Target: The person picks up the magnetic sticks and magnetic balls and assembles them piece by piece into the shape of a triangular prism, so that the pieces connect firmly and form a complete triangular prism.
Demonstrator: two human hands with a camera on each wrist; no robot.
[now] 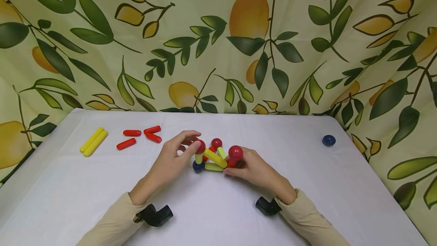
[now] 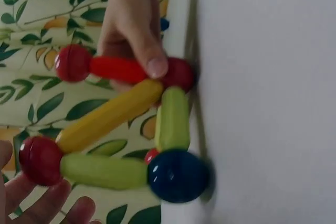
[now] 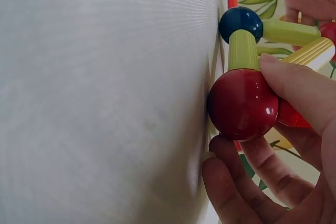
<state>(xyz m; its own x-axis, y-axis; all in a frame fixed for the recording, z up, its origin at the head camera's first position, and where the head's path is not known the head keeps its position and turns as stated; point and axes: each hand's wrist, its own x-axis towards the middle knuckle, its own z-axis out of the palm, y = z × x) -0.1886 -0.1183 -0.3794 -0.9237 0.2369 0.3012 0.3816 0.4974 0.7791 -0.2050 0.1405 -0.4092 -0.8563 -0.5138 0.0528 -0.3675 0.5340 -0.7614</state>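
Note:
Both hands are at a ball-and-stick toy structure low over the white table. My left hand (image 1: 175,155) holds its upper left red ball (image 2: 41,161) between thumb and fingers. Below that ball, a light green stick (image 2: 105,171) joins a dark blue ball (image 2: 178,176). A yellow stick (image 1: 216,158) slants from the held ball down toward the right corner. There my right hand (image 1: 256,168) grips an upright red stick (image 2: 118,68), thumb by the lower red ball (image 3: 242,104). Another red ball (image 1: 235,152) tops this stick. At the back sits one more red ball (image 1: 216,143).
Two yellow sticks (image 1: 93,142) lie side by side at the left of the table (image 1: 293,132). Several loose red sticks (image 1: 131,133) are scattered nearer the middle. A dark blue ball (image 1: 329,140) rests far right. Behind the table hangs a leaf-and-fruit patterned cloth (image 1: 205,48).

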